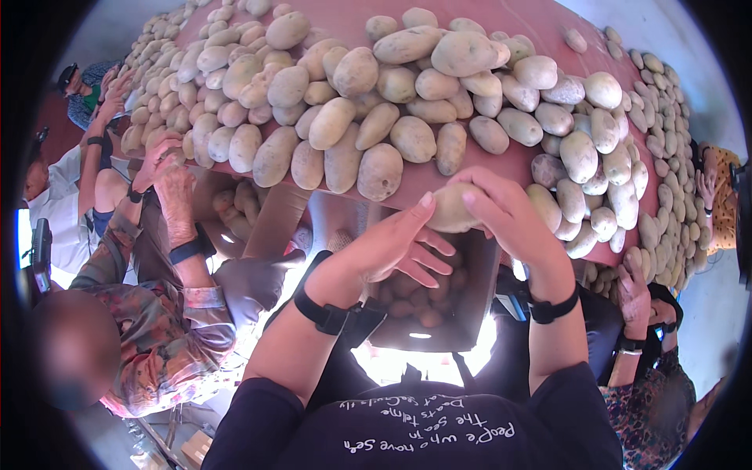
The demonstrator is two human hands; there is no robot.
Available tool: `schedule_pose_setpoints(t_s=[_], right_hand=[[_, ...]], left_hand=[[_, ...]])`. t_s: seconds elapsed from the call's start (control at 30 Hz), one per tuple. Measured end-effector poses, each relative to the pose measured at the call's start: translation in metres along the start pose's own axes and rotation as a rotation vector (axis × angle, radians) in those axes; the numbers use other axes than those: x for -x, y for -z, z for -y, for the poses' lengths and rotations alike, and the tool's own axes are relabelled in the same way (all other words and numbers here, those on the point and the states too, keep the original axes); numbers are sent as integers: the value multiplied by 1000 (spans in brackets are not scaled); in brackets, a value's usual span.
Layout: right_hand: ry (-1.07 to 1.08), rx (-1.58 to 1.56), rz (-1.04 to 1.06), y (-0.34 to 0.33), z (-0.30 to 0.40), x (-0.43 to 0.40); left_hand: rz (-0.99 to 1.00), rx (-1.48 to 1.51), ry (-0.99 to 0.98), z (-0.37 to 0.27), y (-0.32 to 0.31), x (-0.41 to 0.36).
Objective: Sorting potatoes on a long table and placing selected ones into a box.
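Note:
A pale, peeled-looking potato [453,209] is held over the near edge of the red table [499,166]. My right hand [510,216] grips it from the right, thumb on the near side and fingers around the far side. At its left end, the thumb of my left hand [405,247] touches the skin, while the other visible fingers spread apart below it. Beyond my hands, a heap of potatoes [411,138] covers much of the tabletop. Beneath them is an open cardboard box [470,329] with several potatoes [420,299] inside, partly hidden by my left hand.
On the left sits a co-worker in a patterned shirt [158,335], hands [170,170] at the table edge. Another co-worker's hand [634,288] touches potatoes at right. Further people line both sides. A second box [276,220] with potatoes stands under the table at left.

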State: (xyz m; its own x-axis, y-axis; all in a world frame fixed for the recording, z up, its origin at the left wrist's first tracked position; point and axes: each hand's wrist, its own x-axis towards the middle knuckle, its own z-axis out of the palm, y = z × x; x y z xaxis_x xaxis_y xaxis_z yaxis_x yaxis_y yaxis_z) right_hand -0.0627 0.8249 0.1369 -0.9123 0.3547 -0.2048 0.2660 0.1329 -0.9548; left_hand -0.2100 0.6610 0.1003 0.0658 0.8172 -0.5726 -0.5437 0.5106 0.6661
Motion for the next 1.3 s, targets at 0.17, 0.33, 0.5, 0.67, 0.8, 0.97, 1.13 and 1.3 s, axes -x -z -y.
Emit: schedule_pose_setpoints(t_s=[0.17,0.33,0.5,0.67,0.8,0.97,1.13,1.3], right_hand=[[47,-68,131,21,21,15],[40,-17,93,28,10,12],[56,94,54,37,9,12],[42,115,-24,40,14,17],[115,171,-44,40,10,21],[76,9,-27,34,2,21],[-30,1,33,33,6,19],[36,22,3,26,3,15]], left_hand=[[123,392,-74,4,-4,-8],[188,39,-49,4,-13,-6],[284,-254,106,19,-30,-12],[275,-782,23,13,-38,-13],[-384,-346,-675,7,-21,-13],[-1025,-1145,-931,-5,20,-11],[-1057,-1410,-765,-4,9,-8],[-1059,-1479,-571,-7,11,-9]])
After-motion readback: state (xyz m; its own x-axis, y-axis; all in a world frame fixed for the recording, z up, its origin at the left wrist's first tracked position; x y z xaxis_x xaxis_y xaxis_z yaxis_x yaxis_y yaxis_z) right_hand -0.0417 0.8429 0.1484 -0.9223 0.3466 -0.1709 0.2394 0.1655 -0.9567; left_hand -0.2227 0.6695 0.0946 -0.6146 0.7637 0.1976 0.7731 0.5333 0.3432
